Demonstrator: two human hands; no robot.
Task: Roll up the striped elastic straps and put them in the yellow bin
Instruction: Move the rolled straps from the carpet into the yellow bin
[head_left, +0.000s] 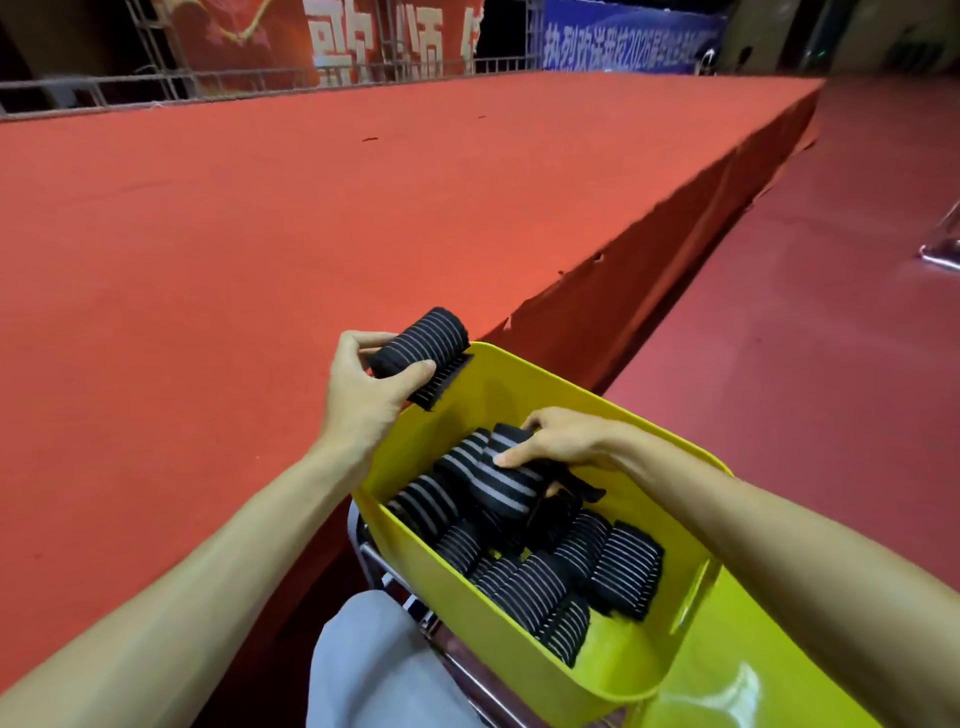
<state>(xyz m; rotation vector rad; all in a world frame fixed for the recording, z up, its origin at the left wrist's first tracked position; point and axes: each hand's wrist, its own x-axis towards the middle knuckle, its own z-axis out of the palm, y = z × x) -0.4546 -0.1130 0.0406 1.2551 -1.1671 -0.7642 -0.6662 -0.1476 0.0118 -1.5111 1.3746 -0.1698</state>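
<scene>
Well, the person's left hand (363, 389) is pinching a rolled strap (421, 343), black with thin pale stripes: the thumb lies across the near side and the fingers curl round the far end. A short loose tail of the strap sticks out just under the thumb. Roll and hand hang above the far left corner of the yellow bin (519, 639), right over its rim.

Lower and to the right of that hand, the right hand (561, 441) reaches down inside the bin. Its fingers are wrapped over a second roll (498, 483), which sits on top of the heap, with a dark strap end poking out beneath the palm. Under and nearer than this hand, the other rolled straps (628, 566) lie packed side by side along the bin's floor.

Below the left forearm, the bin rests on a metal frame (379, 566), with a grey trouser knee (363, 660) beside it. Beyond both hands stretches a red carpeted stage (260, 234).
</scene>
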